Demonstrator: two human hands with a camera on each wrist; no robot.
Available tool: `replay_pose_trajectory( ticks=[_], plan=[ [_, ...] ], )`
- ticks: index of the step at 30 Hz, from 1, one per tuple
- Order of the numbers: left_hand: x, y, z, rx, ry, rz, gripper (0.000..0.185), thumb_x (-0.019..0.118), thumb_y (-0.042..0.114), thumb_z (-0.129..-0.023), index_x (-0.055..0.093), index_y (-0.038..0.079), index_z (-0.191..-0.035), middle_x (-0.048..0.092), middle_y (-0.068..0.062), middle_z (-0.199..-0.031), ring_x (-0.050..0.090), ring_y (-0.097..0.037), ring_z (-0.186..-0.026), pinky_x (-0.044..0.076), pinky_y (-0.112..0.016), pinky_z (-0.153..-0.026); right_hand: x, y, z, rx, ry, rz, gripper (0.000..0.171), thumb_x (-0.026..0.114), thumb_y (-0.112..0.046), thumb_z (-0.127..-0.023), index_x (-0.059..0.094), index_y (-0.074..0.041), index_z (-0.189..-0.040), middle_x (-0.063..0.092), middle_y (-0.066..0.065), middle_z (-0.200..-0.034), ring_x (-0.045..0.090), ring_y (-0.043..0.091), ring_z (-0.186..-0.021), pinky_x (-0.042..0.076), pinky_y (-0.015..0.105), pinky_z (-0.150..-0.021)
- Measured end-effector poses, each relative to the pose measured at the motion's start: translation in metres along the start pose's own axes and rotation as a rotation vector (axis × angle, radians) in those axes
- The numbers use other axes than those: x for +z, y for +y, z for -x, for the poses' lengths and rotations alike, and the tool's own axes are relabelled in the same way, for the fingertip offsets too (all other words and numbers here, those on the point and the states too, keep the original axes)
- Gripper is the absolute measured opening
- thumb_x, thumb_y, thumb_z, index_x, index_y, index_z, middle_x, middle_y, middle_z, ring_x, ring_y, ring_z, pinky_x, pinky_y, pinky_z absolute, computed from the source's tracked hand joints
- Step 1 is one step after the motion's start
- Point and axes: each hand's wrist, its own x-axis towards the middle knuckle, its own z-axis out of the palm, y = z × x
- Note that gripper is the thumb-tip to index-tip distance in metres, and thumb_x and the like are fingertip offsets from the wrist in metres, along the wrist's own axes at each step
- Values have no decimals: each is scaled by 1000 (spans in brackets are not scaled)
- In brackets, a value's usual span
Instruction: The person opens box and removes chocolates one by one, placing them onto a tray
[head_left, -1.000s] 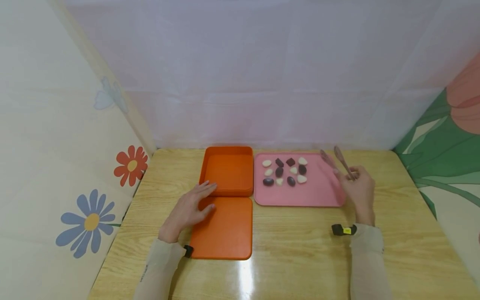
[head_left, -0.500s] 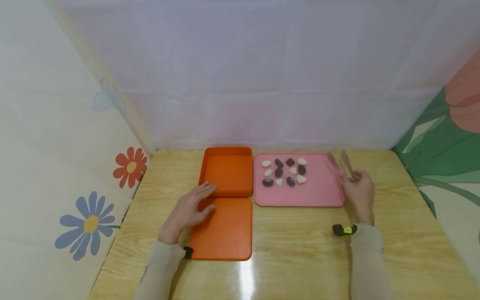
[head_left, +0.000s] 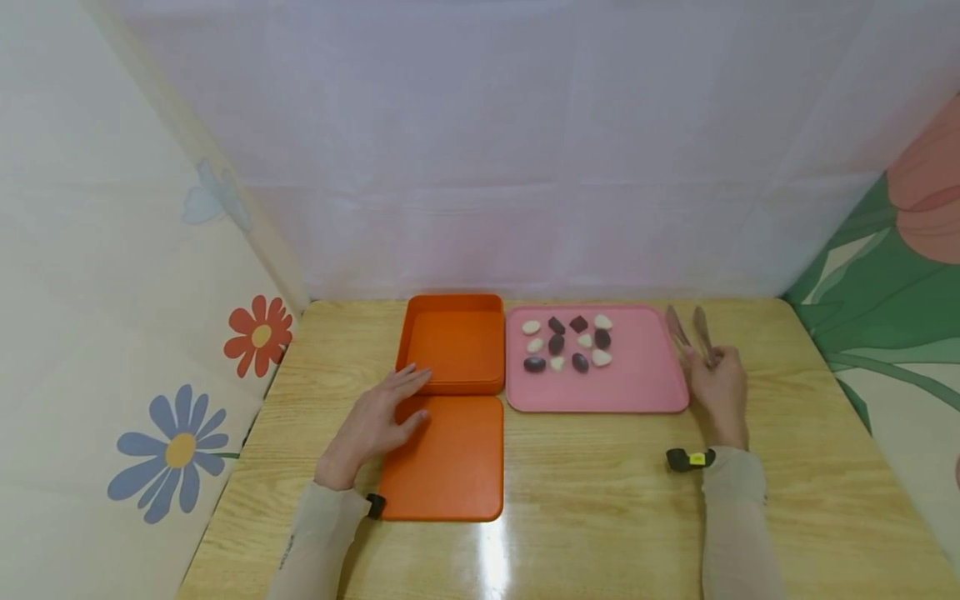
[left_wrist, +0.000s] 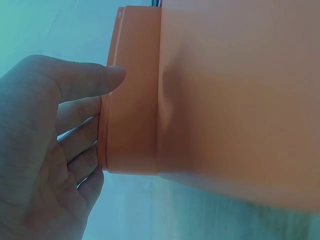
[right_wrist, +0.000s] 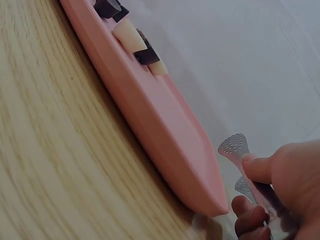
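Observation:
My right hand [head_left: 718, 396] grips metal tongs [head_left: 702, 333] beside the right end of a pink tray [head_left: 637, 383]. In the right wrist view, the perforated tips of the tongs [right_wrist: 234, 144] stand apart with nothing between them. Several dark and white pieces that look like chocolates [head_left: 557, 344] lie in rows on the tray's left part. My left hand [head_left: 367, 429] rests its outstretched fingers on the near left corner of an orange box [head_left: 453, 387]. The left wrist view shows the thumb over the box's side wall [left_wrist: 135, 100] and the fingers along its rim.
A flat orange lid [head_left: 450, 475] lies directly in front of the box, partly under the left hand. Box and tray stand side by side on a wooden table [head_left: 585, 500]. A pale cloth backdrop [head_left: 525, 167] hangs behind the table's far edge.
My right hand has moved slightly right and lower with the tongs, so their tips no longer overlap the tray. The left hand, the box and the pieces have stayed in place.

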Motion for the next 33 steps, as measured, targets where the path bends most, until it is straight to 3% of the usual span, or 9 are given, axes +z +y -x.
replay_pose_trajectory(
  ticks=[12,24,33],
  plan=[
    [0,0,2,-9,-4,-12,66,79,21,-97,55,7,-157,56,-9,-161,46,-34,-154,36,-56,-126,0,2,-3,33,-62,45,75,51,-44,-110,35,14,-155,53,40,-137,53,53,-126,41,67,-113],
    [0,1,1,-9,1,-6,65,79,20,-97,55,7,-157,55,-9,-161,45,-34,-155,35,-56,-126,2,4,-5,63,-61,89,80,52,-48,-108,33,12,-158,59,32,-131,58,47,-120,47,62,-105],
    [-1,1,0,-10,0,-1,65,79,20,-97,56,7,-156,56,-9,-161,45,-34,-154,36,-56,-126,3,2,-4,46,-22,144,78,57,-47,-106,43,15,-151,59,31,-123,58,48,-114,48,63,-103]
  ],
)
